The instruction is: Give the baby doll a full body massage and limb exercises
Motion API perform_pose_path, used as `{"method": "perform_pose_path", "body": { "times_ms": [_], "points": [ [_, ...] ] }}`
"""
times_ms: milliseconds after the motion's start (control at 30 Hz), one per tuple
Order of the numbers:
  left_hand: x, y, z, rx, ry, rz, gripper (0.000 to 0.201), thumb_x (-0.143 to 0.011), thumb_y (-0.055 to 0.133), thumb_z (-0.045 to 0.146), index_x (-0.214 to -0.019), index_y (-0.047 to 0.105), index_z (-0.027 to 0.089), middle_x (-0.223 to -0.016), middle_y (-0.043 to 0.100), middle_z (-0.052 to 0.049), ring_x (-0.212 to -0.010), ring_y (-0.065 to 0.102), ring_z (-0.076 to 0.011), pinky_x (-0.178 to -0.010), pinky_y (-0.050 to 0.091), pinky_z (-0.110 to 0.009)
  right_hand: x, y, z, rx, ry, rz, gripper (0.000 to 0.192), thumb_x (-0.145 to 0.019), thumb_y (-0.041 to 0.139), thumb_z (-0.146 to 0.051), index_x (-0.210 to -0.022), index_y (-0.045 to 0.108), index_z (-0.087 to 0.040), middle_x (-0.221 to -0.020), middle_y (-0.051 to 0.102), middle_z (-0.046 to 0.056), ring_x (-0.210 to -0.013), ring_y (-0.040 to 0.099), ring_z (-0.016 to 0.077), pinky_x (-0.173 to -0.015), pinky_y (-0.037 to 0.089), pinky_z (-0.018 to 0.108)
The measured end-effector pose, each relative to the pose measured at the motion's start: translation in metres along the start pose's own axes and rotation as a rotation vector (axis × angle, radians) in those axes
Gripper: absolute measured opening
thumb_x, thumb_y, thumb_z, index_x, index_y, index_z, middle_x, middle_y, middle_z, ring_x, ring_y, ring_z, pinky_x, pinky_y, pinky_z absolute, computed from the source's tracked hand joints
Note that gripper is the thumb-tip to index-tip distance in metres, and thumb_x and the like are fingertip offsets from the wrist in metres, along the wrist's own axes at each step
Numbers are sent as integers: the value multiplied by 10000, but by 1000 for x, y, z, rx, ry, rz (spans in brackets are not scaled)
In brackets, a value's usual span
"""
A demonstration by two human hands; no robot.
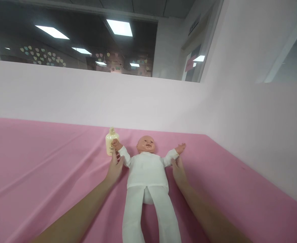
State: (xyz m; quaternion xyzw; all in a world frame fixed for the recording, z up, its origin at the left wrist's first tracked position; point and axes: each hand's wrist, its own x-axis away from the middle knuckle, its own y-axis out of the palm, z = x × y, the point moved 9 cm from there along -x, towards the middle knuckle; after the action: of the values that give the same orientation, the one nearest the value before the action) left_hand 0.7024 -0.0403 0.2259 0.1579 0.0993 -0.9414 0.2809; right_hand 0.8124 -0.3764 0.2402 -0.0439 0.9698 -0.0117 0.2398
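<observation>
A baby doll (147, 175) in white clothes lies on its back on a pink sheet (49, 168), arms spread, head toward the wall. My left hand (115, 167) rests against the doll's arm on the left of the picture, fingers around the white sleeve. My right hand (178, 170) touches the sleeve of the other arm, just below its wrist. A small cream bottle (111, 141) stands upright behind the doll's raised hand on the left, close to my left hand.
A pale pink partition wall (138, 101) runs along the far edge of the sheet and turns down the right side (264, 135). Above it is a dark window with ceiling lights (119, 27).
</observation>
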Motion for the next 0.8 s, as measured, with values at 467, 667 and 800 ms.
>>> {"method": "perform_pose_path", "body": {
  "times_ms": [467,667,800],
  "points": [
    [10,24,16,-71,90,-187,645,-954,477,418,-1534,249,250,-1486,456,-128,-1311,503,-252,-1081,428,-435,6,19,3,-26,40,-138,673,-887,561,-390,-1519,349,-294,-1551,439,63,-1407,452,245,-1186,360,470],
    [4,-3,16,114,31,44,853,-902,590,416,-1559,56,309,-1411,483,-114,-1208,557,-225,-988,496,-391,-1,-8,4,-139,60,100,930,-868,605,-475,-1590,37,-336,-1677,127,3,-1522,245,233,-1222,312,435],
    [-3,-9,6,154,-7,100,938,-828,690,388,-1542,85,318,-1388,492,-125,-1148,594,-234,-924,535,-380,-3,-9,2,-147,52,107,989,-841,657,-476,-1589,31,-314,-1677,122,38,-1517,255,245,-1200,348,446]
  ]
}}
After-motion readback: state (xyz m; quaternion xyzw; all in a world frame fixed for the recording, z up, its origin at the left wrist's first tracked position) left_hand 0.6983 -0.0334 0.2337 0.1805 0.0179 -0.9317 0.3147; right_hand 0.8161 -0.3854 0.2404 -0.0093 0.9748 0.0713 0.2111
